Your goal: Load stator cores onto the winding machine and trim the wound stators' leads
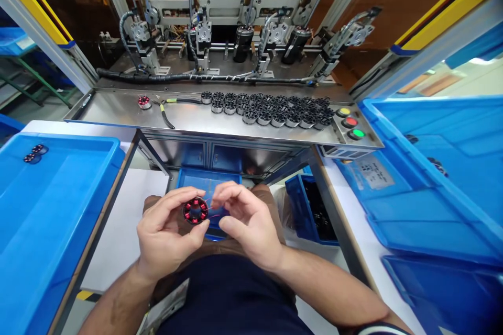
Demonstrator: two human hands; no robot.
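My left hand (167,233) grips a small round wound stator (195,210) with red copper coils, held over my lap. My right hand (247,225) is closed in a pinch on a thin red wire coming off the stator's right side. On the steel shelf (196,118) ahead lie several unwound black stators (267,109) in rows, one wound stator (144,101) at the left, and yellow-handled cutters (167,107).
A large blue bin (51,209) at my left holds two wound stators (35,153). Blue bins (432,178) stand at my right. Yellow, red and green buttons (349,122) sit at the shelf's right end. The winding machine (236,31) fills the back. Small blue trays (310,209) sit below.
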